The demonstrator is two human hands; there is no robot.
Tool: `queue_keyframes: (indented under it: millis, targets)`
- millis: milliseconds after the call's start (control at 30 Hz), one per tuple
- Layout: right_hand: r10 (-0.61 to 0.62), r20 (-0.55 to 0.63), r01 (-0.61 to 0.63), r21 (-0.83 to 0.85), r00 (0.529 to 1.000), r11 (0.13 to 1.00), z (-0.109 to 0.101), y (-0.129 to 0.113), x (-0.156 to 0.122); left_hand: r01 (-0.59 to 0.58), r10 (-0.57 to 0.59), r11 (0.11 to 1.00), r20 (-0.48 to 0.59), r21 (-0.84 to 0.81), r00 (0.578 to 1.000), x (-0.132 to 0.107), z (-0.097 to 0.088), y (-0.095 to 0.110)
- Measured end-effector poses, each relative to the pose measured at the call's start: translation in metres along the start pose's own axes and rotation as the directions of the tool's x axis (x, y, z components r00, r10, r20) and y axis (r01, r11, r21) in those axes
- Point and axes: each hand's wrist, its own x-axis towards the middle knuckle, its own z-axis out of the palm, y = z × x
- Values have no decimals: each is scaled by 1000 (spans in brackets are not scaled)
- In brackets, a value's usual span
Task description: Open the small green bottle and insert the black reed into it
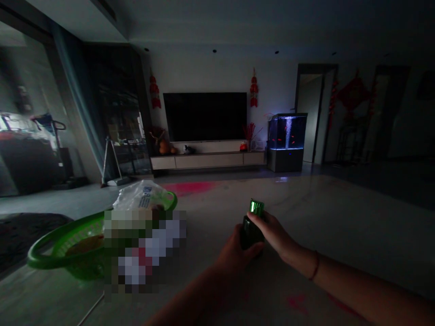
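Observation:
A small dark bottle (250, 233) stands upright in front of me, over the pale tabletop. My left hand (236, 249) is wrapped round its lower body, thumb across the front. At the top, my right hand (273, 231) has its fingers closed on a shiny green cap (257, 207), the thumb lying over the near side. Whether the cap sits on the bottle or is apart from it, I cannot tell, as the thumb covers the join. A thin dark band circles the right wrist.
On the left of the table (326, 217) stands a green plastic basket (47, 261) with a clear plastic bag (136, 194) in it. A blurred-out white and red thing (149, 249) lies beside it. Beyond are a TV cabinet (207, 160) and a lit fish tank (287, 133).

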Motion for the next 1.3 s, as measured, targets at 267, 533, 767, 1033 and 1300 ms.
queue_keyframes:
  millis: [267,533,767,1033,1300]
  targets:
    - [79,42,-79,-12,996,997,2,-8,0,-147,148,989,-117,21,982,-2,5,-5]
    - [-21,225,-2,102,974,995,8,-22,-16,-243,241,970,-295,32,925,-2,-1,6]
    - [-37,300,6,102,953,995,4,-21,-16,-238,250,968,-322,76,913,-4,-6,11]
    - [-184,194,161,128,964,979,-20,-38,3,-206,211,977,-303,48,929,-4,-10,16]
    - [-232,87,235,-17,969,972,-51,-38,26,-156,192,976,-258,153,947,-2,-11,12]
